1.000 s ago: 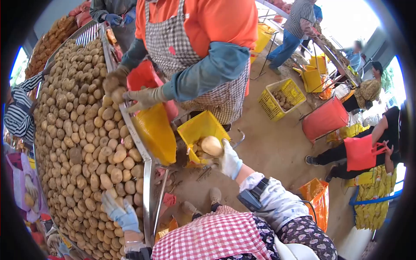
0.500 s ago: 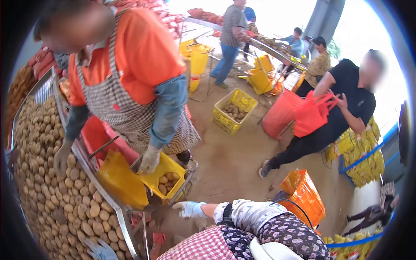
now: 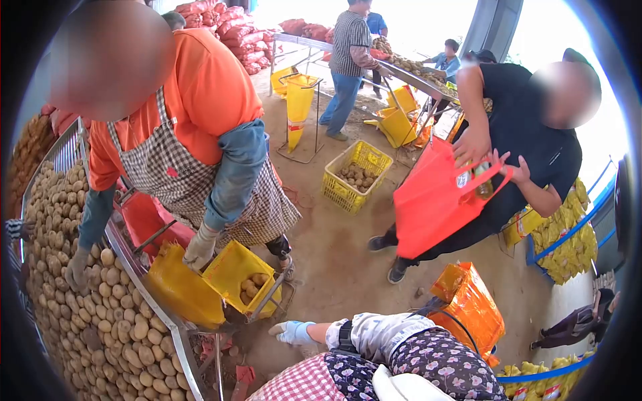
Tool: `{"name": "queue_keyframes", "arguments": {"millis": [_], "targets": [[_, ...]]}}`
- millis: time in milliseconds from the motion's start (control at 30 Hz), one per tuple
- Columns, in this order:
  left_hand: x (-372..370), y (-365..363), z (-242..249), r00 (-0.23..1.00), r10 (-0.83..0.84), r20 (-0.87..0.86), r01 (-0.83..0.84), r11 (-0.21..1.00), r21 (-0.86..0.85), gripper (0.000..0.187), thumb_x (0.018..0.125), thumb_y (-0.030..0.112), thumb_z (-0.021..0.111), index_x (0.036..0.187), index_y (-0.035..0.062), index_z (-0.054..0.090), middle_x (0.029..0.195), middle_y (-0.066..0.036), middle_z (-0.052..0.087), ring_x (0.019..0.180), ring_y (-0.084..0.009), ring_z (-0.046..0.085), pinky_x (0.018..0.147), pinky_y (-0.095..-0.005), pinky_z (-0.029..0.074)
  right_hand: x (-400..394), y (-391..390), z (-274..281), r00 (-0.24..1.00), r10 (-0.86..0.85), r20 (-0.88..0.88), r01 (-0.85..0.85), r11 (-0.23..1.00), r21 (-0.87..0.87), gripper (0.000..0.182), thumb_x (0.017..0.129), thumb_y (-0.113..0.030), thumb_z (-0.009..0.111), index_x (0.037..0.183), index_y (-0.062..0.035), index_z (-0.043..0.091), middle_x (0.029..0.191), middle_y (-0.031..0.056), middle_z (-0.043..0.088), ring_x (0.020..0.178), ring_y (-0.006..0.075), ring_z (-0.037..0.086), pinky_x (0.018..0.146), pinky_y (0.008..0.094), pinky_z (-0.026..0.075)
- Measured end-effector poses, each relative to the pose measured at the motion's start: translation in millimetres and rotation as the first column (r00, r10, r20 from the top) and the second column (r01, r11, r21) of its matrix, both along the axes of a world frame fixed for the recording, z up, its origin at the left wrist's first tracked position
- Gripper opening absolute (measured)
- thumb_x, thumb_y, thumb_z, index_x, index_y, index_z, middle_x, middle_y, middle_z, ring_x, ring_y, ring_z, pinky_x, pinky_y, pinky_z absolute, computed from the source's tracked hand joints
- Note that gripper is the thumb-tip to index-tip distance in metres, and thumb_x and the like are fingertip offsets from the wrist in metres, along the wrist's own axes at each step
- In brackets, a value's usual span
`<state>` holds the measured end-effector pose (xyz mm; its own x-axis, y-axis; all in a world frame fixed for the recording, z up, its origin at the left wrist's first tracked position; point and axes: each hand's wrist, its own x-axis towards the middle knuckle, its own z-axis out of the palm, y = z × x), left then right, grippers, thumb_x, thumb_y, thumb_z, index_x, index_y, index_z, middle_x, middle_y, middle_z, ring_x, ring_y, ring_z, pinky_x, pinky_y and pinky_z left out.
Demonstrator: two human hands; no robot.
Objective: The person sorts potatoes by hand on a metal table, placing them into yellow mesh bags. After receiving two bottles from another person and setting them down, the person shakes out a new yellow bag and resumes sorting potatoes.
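Observation:
My right hand, in a pale blue and white glove, reaches leftward at the bottom centre. Its fingers look stretched out, and nothing shows in them. A dark strap circles the sleeve behind the bare wrist. My left hand is out of view. Just above my right hand, a yellow crate is tilted and holds several potatoes. At the left lies a large heap of potatoes behind a metal rim. My pink checked apron shows at the bottom edge.
Across from me, a co-worker in a checked apron has one glove on the potatoes and another at the yellow crate. A person in black holds a red bag. An orange bag and another yellow crate stand on the floor.
My left hand, earlier over the potatoes at the bottom left, has left the view. The person in black has come closer with the red bag. The co-worker's gloves have shifted left.

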<state>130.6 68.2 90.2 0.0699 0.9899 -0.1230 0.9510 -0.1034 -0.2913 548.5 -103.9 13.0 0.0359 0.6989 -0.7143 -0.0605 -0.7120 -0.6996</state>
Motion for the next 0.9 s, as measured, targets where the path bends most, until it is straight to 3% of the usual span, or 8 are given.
{"name": "queue_keyframes", "arguments": {"millis": [133, 267, 400, 467, 533, 633, 800, 900], "targets": [[-7.7, 25.9, -27.2, 0.986, 0.132, 0.103, -0.137, 0.990, 0.037, 0.077, 0.092, 0.058, 0.035, 0.148, 0.0077, 0.021, 0.153, -0.018, 0.019, 0.135, -0.0441, 0.026, 0.104, -0.0579, 0.028, -7.3, -4.7, -37.8, 0.995, -0.077, -0.068, 0.088, 0.981, 0.170, 0.063, 0.089, -0.034, 0.059, 0.145, -0.0192, 0.033, 0.106, 0.0058, 0.063, 0.084, 0.0176, 0.060, 0.070, 0.0373, 0.052], [2.6, 30.5, -36.2, 0.961, 0.122, 0.249, -0.166, 0.972, 0.164, 0.071, 0.091, 0.055, 0.041, 0.141, 0.0039, 0.036, 0.143, -0.023, 0.035, 0.125, -0.0429, 0.040, 0.101, -0.0538, 0.035, 2.2, -16.3, -13.8, 0.955, -0.295, -0.015, 0.293, 0.938, 0.188, 0.052, 0.089, -0.034, 0.059, 0.136, -0.0159, 0.046, 0.107, 0.0035, 0.062, 0.090, 0.0157, 0.060, 0.070, 0.0357, 0.051], [31.0, 3.8, -16.6, 0.814, -0.313, 0.489, 0.023, 0.859, 0.511, 0.059, 0.091, 0.044, 0.051, 0.135, 0.0045, 0.045, 0.137, -0.020, 0.045, 0.121, -0.0405, 0.045, 0.099, -0.0511, 0.038, 4.5, -38.0, 28.1, 0.755, -0.656, -0.013, 0.653, 0.750, 0.104, 0.038, 0.091, -0.032, 0.057, 0.124, -0.0133, 0.055, 0.098, 0.0036, 0.063, 0.078, 0.0169, 0.063, 0.063, 0.0314, 0.050], [52.8, -13.0, 15.1, 0.556, -0.438, 0.706, 0.188, 0.894, 0.407, 0.061, 0.090, 0.041, 0.054, 0.140, 0.0098, 0.040, 0.141, -0.019, 0.042, 0.128, -0.0403, 0.039, 0.103, -0.0494, 0.037, 8.0, -50.4, 23.1, 0.585, -0.807, -0.084, 0.811, 0.584, 0.028, 0.041, 0.093, -0.041, 0.049, 0.124, -0.0136, 0.055, 0.114, 0.0065, 0.062, 0.083, 0.0207, 0.061, 0.069, 0.0373, 0.049], [64.3, -19.8, 2.3, 0.122, -0.134, 0.983, 0.265, 0.959, 0.098, 0.056, 0.096, 0.029, 0.046, 0.142, 0.0010, 0.032, 0.139, -0.018, 0.043, 0.127, -0.0304, 0.043, 0.104, -0.0426, 0.037, 21.1, -70.4, 3.1, 0.339, -0.908, -0.247, 0.940, 0.338, 0.046, 0.039, 0.092, -0.047, 0.047, 0.108, -0.0129, 0.057, 0.100, 0.0067, 0.063, 0.076, 0.0216, 0.060, 0.067, 0.0372, 0.048], [86.4, -25.5, 8.7, -0.265, 0.372, 0.889, 0.559, 0.811, -0.173, 0.052, 0.097, 0.021, 0.046, 0.141, -0.0016, 0.032, 0.133, -0.014, 0.048, 0.119, -0.0225, 0.051, 0.098, -0.0326, 0.043, 44.0, -104.0, 30.4, 0.012, -0.915, -0.404, 0.995, -0.028, 0.094, 0.040, 0.091, -0.050, 0.044, 0.103, -0.0137, 0.055, 0.097, 0.0050, 0.060, 0.080, 0.0228, 0.057, 0.072, 0.0386, 0.047], [164.7, -18.1, 13.8, -0.143, 0.771, 0.620, 0.900, 0.362, -0.242, 0.055, 0.096, 0.021, 0.046, 0.144, 0.0026, 0.027, 0.138, -0.008, 0.044, 0.122, -0.0177, 0.048, 0.099, -0.0315, 0.042, -0.2, -112.1, 149.7, 0.056, -0.708, -0.704, 0.980, -0.094, 0.173, 0.059, 0.090, -0.060, 0.044, 0.130, -0.0161, 0.048, 0.124, 0.0038, 0.055, 0.112, 0.0239, 0.053, 0.096, 0.0419, 0.041], [222.4, -25.4, 12.6, 0.206, 0.853, 0.479, 0.889, 0.042, -0.457, 0.054, 0.099, 0.021, 0.042, 0.147, 0.0086, 0.020, 0.145, -0.011, 0.036, 0.127, -0.0208, 0.044, 0.102, -0.0329, 0.041, -41.3, -107.2, 165.4, 0.254, -0.566, -0.784, 0.949, -0.010, 0.314, 0.058, 0.094, -0.055, 0.042, 0.136, -0.0149, 0.041, 0.129, 0.0047, 0.050, 0.121, 0.0199, 0.048, 0.101, 0.0388, 0.040]]}}
